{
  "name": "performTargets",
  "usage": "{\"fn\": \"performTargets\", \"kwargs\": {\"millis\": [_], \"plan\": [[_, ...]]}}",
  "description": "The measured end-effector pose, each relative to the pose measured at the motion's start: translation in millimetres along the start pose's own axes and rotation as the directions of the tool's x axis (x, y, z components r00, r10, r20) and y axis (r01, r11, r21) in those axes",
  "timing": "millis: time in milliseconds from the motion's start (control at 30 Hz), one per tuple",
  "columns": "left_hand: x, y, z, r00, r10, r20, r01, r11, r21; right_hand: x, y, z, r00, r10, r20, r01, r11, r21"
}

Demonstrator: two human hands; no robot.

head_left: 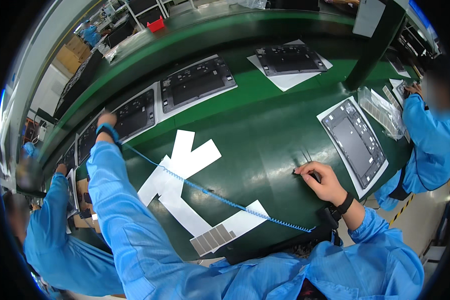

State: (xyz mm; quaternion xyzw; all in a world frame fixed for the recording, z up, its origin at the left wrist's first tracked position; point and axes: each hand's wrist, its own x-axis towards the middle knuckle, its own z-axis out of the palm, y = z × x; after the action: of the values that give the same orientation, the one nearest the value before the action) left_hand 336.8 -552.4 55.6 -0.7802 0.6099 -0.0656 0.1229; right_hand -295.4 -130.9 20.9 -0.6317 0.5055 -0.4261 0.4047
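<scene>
My left arm stretches far out to the left, and my left hand is over the edge of a black flat panel on white paper. Its fingers are small and blurred, so their grip cannot be made out. Above the green table, my right hand is closed in a pinch on dark tweezers, whose thin prongs point away from me. To the right of that hand lies another black panel with small white patches, on a white sheet. A blue coiled cord runs from my left wristband across the table.
White paper strips lie in front of me, with a sheet of grey rectangular pieces at the near edge. More panels line the green far strip. A green post rises at right. Co-workers sit left and right.
</scene>
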Motion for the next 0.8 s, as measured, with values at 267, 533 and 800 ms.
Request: {"fn": "performTargets", "kwargs": {"millis": [267, 533, 800], "plan": [[-137, 228, -70, 0.309, 0.804, -0.508, -0.925, 0.378, 0.035, 3, -4, -2, 0.994, -0.105, -0.007, 0.104, 0.991, -0.083], [-156, 260, -88, 0.428, 0.903, -0.045, -0.885, 0.428, 0.18, 0, 6, -4, 0.993, -0.118, -0.029, 0.116, 0.992, -0.049], [-175, 293, -109, 0.632, 0.768, 0.107, -0.726, 0.538, 0.428, -2, 1, -10, 0.999, -0.051, 0.004, 0.051, 0.999, -0.007]]}}
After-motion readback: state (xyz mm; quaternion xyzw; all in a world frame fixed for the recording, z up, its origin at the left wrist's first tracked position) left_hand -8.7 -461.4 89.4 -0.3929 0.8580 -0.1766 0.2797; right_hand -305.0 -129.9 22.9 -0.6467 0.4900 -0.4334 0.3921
